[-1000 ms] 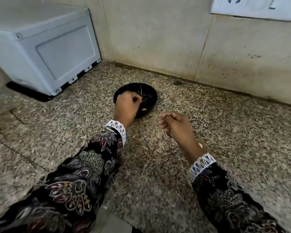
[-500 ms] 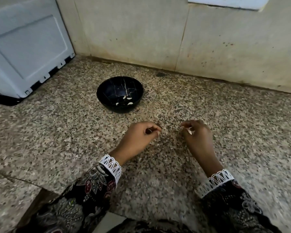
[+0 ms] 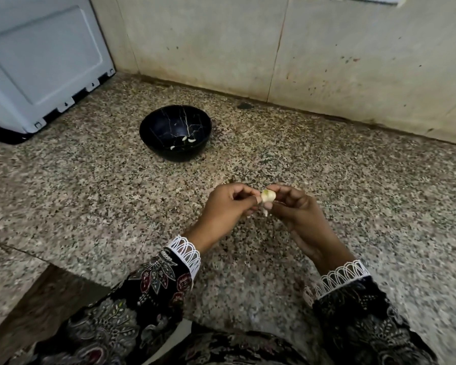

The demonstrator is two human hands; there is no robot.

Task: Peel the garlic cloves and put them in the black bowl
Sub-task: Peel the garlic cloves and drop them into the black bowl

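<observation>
small pale papery garlic clove (image 3: 268,196) pinched between left hand (image 3: 228,209) and right hand (image 3: 296,210) fingertips | light, firm, likely slippery | grip ends, skin seemingly loose below

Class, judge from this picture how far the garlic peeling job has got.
Done: a few peeled cloves lie in the black bowl. In hand: the left hand and right hand both pinch one garlic piece above the counter. Left: peeling it and dropping it in.

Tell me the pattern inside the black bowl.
Thin pale crack-like veins on glossy black, like marble, seen in the head view on the black bowl.
</observation>
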